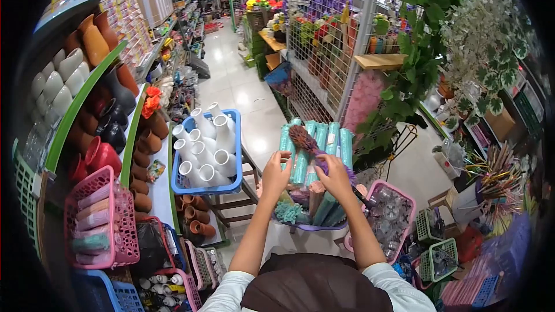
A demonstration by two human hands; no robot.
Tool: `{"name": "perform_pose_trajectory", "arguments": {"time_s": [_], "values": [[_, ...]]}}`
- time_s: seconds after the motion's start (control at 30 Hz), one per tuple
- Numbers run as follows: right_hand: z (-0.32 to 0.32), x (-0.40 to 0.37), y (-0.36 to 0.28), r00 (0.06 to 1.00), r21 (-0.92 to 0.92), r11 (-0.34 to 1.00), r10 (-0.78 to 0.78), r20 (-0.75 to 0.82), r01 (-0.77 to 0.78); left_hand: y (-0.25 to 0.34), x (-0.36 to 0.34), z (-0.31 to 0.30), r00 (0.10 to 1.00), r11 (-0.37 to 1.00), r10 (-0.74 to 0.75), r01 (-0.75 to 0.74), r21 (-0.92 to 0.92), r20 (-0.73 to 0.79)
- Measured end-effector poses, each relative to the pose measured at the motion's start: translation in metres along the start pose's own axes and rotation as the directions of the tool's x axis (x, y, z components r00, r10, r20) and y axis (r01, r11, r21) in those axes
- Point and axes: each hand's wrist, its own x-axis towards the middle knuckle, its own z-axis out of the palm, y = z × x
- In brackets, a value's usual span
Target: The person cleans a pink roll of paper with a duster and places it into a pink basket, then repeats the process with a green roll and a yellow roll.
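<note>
My left hand (276,171) is at the left edge of a stack of teal plastic-wrapped rolls (300,164), its fingers bent and slightly apart. Across from it, my right hand (335,178) has its fingers on a purple and dark brown bushy bundle (306,140), which lies slantwise over the rolls. The contact between its fingers and the bundle is partly hidden. Beneath both hands is a purple basket (315,227), which holds more wrapped rolls and a teal frilly bunch (288,212).
A blue basket (231,188) of white vases stands on a wooden stool to the left. Beside my right arm sits a pink basket (410,202) of clear plastic pieces. Vase shelves (87,92) line the left; a wire rack (324,69) and hanging leaves (425,40) rise ahead right.
</note>
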Motion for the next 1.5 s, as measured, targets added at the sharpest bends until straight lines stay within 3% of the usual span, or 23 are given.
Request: {"name": "perform_pose_trajectory", "arguments": {"time_s": [0.07,0.1,0.13,0.2,0.3,0.43,0.47,0.63,0.67,0.73,0.83,0.87,0.93,0.97,1.07,1.2,1.33,1.37,1.47,1.5], "values": [[-0.018,-0.01,0.01,0.994,-0.331,0.939,0.104,0.016,-0.093,-0.022,0.005,-0.001,0.996,0.981,0.008,-0.025,0.191,0.091],[-0.022,-0.014,0.018,0.98,-0.395,0.904,0.196,0.04,-0.164,-0.025,0.006,-0.007,0.977,0.948,-0.098,0.035,0.317,0.187],[-0.025,-0.02,0.025,0.957,-0.458,0.859,0.284,0.059,-0.227,-0.027,0.006,-0.011,0.915,0.905,-0.218,0.06,0.422,0.339],[-0.028,-0.03,0.04,0.91,-0.516,0.8,0.405,0.086,-0.307,-0.031,0.009,-0.018,0.692,0.783,-0.474,0.049,0.62,0.544],[-0.026,-0.036,0.059,0.872,-0.499,0.789,0.473,0.123,-0.358,-0.04,0.003,-0.016,0.673,0.723,-0.43,-0.141,0.676,0.601],[-0.036,-0.036,0.06,0.858,-0.512,0.805,0.463,0.224,-0.3,-0.046,-0.003,-0.006,0.657,0.597,-0.478,-0.244,0.764,0.583],[-0.039,-0.036,0.059,0.848,-0.527,0.805,0.459,0.263,-0.273,-0.048,-0.002,-0.007,0.66,0.627,-0.461,-0.231,0.744,0.594],[-0.042,-0.031,0.064,0.852,-0.529,0.823,0.419,0.316,-0.208,-0.051,-0.001,-0.021,0.731,0.778,-0.301,-0.184,0.601,0.613],[-0.043,-0.031,0.063,0.867,-0.501,0.842,0.391,0.308,-0.201,-0.053,0.0,-0.024,0.735,0.84,-0.285,-0.118,0.53,0.616],[-0.044,-0.035,0.064,0.893,-0.44,0.873,0.355,0.277,-0.211,-0.045,0.003,-0.036,0.743,0.931,-0.252,0.013,0.364,0.619],[-0.045,-0.036,0.064,0.912,-0.353,0.9,0.347,0.22,-0.257,-0.048,0.007,-0.045,0.859,0.999,0.014,0.01,-0.045,0.512],[-0.047,-0.036,0.063,0.91,-0.333,0.902,0.357,0.211,-0.276,-0.048,0.008,-0.047,0.893,0.987,0.033,0.043,-0.158,0.45],[-0.05,-0.036,0.064,0.915,-0.271,0.914,0.358,0.186,-0.303,-0.026,0.012,-0.059,0.947,0.92,0.048,0.082,-0.383,0.316],[-0.049,-0.036,0.067,0.921,-0.228,0.923,0.35,0.169,-0.309,-0.028,0.016,-0.062,0.942,0.86,0.009,0.165,-0.483,0.337],[-0.045,-0.036,0.071,0.935,-0.01,0.942,0.334,0.118,-0.336,-0.038,0.028,-0.049,0.997,0.637,0.012,-0.071,-0.767,-0.082],[-0.035,-0.032,0.081,0.962,0.239,0.933,0.274,0.014,-0.269,-0.029,0.047,-0.044,0.951,0.261,-0.239,-0.133,-0.956,-0.198],[-0.032,-0.028,0.078,0.944,0.515,0.794,0.313,0.108,-0.322,-0.039,0.061,-0.041,0.881,0.196,-0.444,-0.083,-0.977,-0.164],[-0.034,-0.03,0.072,0.936,0.592,0.731,0.322,0.138,-0.339,-0.043,0.065,-0.04,0.849,0.127,-0.518,-0.044,-0.991,-0.105],[-0.031,-0.036,0.055,0.906,0.765,0.507,0.35,0.237,-0.396,-0.068,0.069,-0.031,0.899,-0.145,-0.423,0.051,-0.988,0.108],[-0.029,-0.038,0.049,0.895,0.806,0.424,0.355,0.272,-0.413,-0.066,0.069,-0.03,0.905,-0.167,-0.406,0.066,-0.984,0.129]]}}
